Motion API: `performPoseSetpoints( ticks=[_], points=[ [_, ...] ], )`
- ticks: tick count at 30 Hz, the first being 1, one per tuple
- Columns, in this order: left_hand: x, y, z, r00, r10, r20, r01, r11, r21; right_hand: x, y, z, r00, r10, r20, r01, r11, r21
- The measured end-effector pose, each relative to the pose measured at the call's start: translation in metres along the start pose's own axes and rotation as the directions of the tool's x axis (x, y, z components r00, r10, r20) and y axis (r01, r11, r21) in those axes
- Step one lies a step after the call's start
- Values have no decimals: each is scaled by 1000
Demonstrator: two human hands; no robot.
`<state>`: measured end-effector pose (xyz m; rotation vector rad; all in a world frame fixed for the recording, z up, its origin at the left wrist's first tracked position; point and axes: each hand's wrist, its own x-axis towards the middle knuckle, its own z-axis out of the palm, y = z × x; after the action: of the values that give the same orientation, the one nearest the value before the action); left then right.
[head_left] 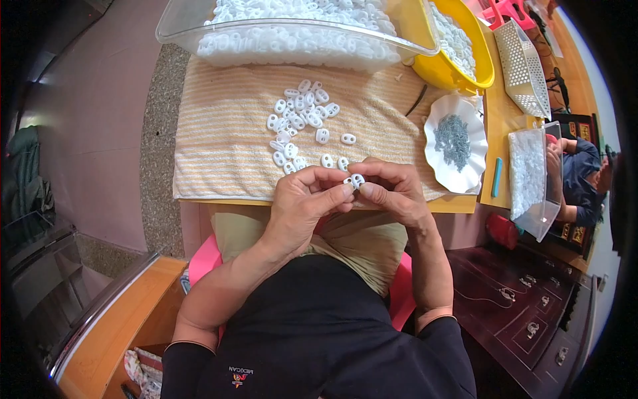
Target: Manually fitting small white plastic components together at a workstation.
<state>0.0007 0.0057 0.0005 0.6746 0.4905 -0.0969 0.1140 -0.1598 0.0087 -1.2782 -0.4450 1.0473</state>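
Observation:
Over the near edge of a striped towel (pixel 219 123), both my hands meet at one small white two-hole cord lock (pixel 357 180). My left hand (pixel 299 209) pinches its left side between thumb and fingers. With thumb and forefinger, my right hand (pixel 397 191) grips the right side. The fingertips cover part of the piece. Just beyond them, several like white cord locks (pixel 327 160) lie singly on the towel. Farther off is a loose heap of cord locks (pixel 299 110).
A large clear bin (pixel 299 25) full of white pieces stands at the back, beside a yellow basin (pixel 488 70) holding more. Right of the towel sit a white wavy-rimmed dish (pixel 433 163) of small grey spring-like pieces, a teal stick (pixel 497 177) and a clear box (pixel 535 223). Another person (pixel 586 179) sits far right.

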Motion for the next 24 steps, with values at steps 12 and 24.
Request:
performPoseSetpoints(
  ticks=[12,24],
  points=[
    [-1,-1,1,1000,-13,-11,12,999,-40,0,2,2,1000,-26,0,26,999,22],
    [-1,-3,2,1000,-15,-21,14,1000,-13,-2,2,6,999,-50,-8,50,998,48]
  ],
)
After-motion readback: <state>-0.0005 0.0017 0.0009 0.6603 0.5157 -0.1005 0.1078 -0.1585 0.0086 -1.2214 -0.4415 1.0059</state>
